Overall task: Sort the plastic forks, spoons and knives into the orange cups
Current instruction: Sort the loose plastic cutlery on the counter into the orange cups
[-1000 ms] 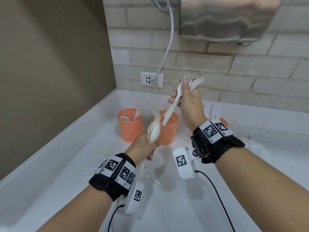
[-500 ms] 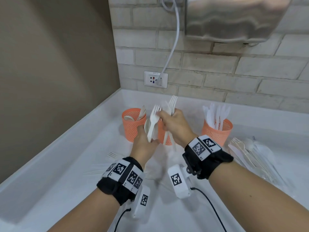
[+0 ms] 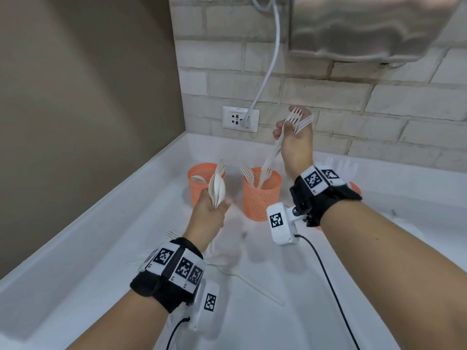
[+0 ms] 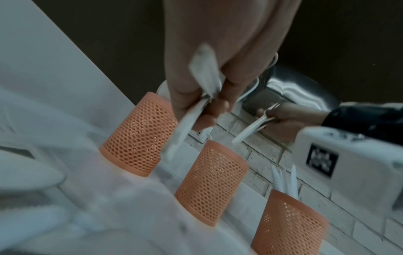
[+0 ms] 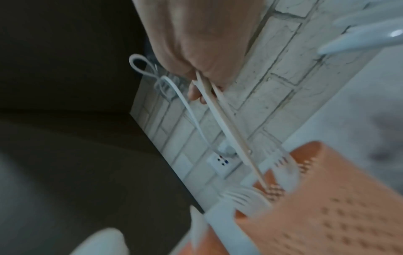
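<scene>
My left hand [image 3: 209, 213] grips a bunch of white plastic spoons [image 3: 217, 190] upright, just in front of the left orange cup [image 3: 202, 183], which holds spoons. My right hand [image 3: 295, 142] is raised above the middle orange cup [image 3: 261, 195] and pinches a few white forks [image 3: 297, 120], tines up. Their handles [image 5: 226, 126] slant down to that cup's rim, where other forks stand. The third orange cup [image 4: 290, 224] holds white knives. In the head view my right wrist hides most of it.
Loose white cutlery lies on the white counter [image 3: 88, 261]: a fork [image 3: 171, 233] left of my left wrist and a long handle [image 3: 260, 286] between my arms. A wall socket [image 3: 240, 118] with a white cable and a steel dispenser [image 3: 366, 26] are on the brick wall.
Half a second ago my right hand was at the left hand's bundle, taking a fork. It has since risen with the forks over the middle cup; the left hand holds only spoons.
</scene>
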A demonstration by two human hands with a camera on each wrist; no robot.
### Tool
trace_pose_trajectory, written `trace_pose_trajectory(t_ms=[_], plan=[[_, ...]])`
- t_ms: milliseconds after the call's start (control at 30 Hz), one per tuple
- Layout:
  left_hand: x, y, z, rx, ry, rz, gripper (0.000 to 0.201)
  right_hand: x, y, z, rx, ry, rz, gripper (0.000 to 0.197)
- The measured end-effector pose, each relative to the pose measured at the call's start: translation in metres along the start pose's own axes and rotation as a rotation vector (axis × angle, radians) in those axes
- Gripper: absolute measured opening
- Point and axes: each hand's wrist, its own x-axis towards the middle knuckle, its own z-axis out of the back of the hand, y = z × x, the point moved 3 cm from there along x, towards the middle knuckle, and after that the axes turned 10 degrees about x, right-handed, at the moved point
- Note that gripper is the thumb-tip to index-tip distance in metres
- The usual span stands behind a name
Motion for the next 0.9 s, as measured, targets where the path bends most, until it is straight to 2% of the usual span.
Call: trace_pose_trajectory(t_ms=[67, 167, 267, 333, 400, 467, 533, 600, 667, 733, 833, 900], plan=[[0.003, 0.002, 0.004, -0.037, -0.011, -0.005, 0.030, -0.005, -0.019, 0.002, -0.126, 0.058, -0.040, 0.024], [0.008, 0.001, 0.011, -0.098, 0.011, 0.004, 0.033, -0.013, -0.048, 0.009, -0.379, 0.149, -0.181, 0.017], [0.017, -0.006, 0.022, -0.170, 0.019, 0.020, 0.035, -0.018, -0.059, 0.015, -0.498, 0.210, -0.237, 0.022], [0.026, -0.018, 0.035, -0.166, -0.012, -0.029, 0.026, -0.024, -0.053, 0.017, -0.611, 0.219, -0.122, 0.031], [0.036, -0.036, 0.050, -0.143, -0.061, -0.106, 0.021, -0.037, -0.037, 0.018, -0.694, 0.209, 0.106, 0.036], [0.049, -0.056, 0.064, -0.206, -0.132, -0.180, 0.022, -0.056, -0.024, 0.016, -0.701, 0.236, 0.303, 0.031], [0.065, -0.075, 0.076, -0.309, -0.206, -0.255, 0.025, -0.077, -0.019, 0.013, -0.687, 0.370, 0.341, 0.023], [0.085, -0.082, 0.081, -0.358, -0.263, -0.312, 0.028, -0.096, -0.024, 0.010, -0.688, 0.617, 0.230, 0.021], [0.102, -0.077, 0.078, -0.348, -0.285, -0.279, 0.030, -0.115, -0.033, 0.009, -0.785, 0.890, -0.003, 0.017], [0.113, -0.065, 0.068, -0.257, -0.273, -0.221, 0.036, -0.136, -0.042, 0.014, -0.963, 1.108, -0.266, 0.024], [0.120, -0.041, 0.053, -0.077, -0.169, -0.125, 0.042, -0.160, -0.051, 0.023, -1.209, 1.239, -0.510, 0.038], [0.123, -0.029, 0.048, 0.056, -0.083, -0.076, 0.051, -0.169, -0.053, 0.023, -1.280, 1.270, -0.554, 0.040]])
